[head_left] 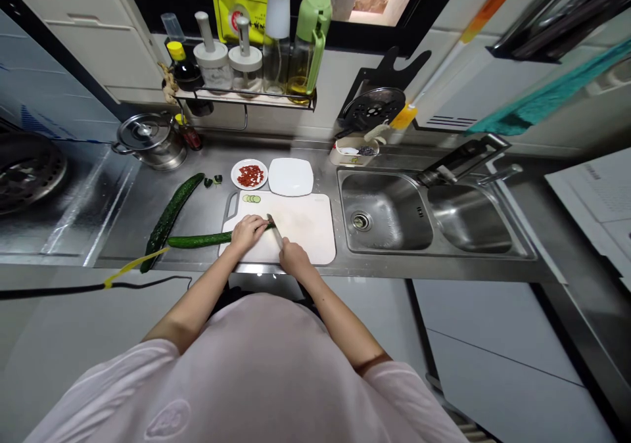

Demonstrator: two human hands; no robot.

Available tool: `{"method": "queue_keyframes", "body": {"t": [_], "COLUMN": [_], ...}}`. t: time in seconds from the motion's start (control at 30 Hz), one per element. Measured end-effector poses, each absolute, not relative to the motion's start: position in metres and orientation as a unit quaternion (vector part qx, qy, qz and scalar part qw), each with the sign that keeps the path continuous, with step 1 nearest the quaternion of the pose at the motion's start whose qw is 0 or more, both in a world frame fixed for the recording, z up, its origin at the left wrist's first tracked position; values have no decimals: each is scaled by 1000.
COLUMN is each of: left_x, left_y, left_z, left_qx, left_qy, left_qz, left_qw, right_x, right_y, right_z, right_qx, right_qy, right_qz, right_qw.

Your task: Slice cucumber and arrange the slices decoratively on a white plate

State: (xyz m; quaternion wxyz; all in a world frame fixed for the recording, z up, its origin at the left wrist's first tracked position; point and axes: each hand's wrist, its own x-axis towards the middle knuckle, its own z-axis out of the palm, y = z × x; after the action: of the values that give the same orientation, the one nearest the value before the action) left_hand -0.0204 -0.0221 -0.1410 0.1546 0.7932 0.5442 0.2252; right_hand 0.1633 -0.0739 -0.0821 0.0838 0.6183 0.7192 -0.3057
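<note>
My left hand (248, 233) is closed over a long green cucumber (200, 240), pressing its right end on the white cutting board (310, 229). In my right hand (294, 257) is a knife (276, 233), its blade at the cucumber's right end, close to my left fingertips. Several thin cucumber slices (252, 198) lie in a row near the board's upper left corner. A second whole cucumber (173, 218) rests on the steel counter to the left. Beside its top end are small dark green end pieces (213, 181).
Behind the board stand a plate of chopped red pieces (250, 175) and a white square plate (290, 176). A double sink (389, 209) is at the right, a lidded pot (150, 139) at the back left. Above hangs a rack (246, 96) with jars and bottles.
</note>
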Motion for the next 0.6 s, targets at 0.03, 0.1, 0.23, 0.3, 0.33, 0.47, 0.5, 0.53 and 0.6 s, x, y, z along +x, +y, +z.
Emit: {"method": "queue_keyframes", "body": {"t": [0.03, 0.1, 0.23, 0.3, 0.33, 0.47, 0.5, 0.53, 0.6], "left_x": [-20, -20, -20, -20, -20, -20, -20, -20, -20], "left_y": [-22, -22, -22, -21, -21, -19, -19, -19, -19], "left_z": [-141, -141, -140, -139, -139, -140, -141, -141, -142], "left_qx": [792, 790, 790, 792, 793, 790, 790, 790, 791], "left_qy": [545, 546, 544, 540, 539, 541, 541, 540, 540], "left_qz": [226, 227, 229, 229, 229, 232, 233, 233, 233], "left_qw": [157, 159, 164, 168, 170, 171, 171, 172, 171], "right_x": [163, 162, 164, 166, 167, 169, 169, 168, 167], "right_y": [-74, -74, -74, -73, -72, -69, -68, -68, -67], "right_z": [-82, -83, -84, -85, -85, -85, -85, -85, -84], "right_qx": [620, 623, 620, 611, 607, 595, 596, 597, 598], "right_qy": [718, 717, 720, 725, 729, 738, 739, 740, 739], "right_qz": [-303, -299, -300, -305, -307, -305, -303, -300, -298], "right_qw": [85, 88, 86, 84, 84, 84, 83, 82, 81]}}
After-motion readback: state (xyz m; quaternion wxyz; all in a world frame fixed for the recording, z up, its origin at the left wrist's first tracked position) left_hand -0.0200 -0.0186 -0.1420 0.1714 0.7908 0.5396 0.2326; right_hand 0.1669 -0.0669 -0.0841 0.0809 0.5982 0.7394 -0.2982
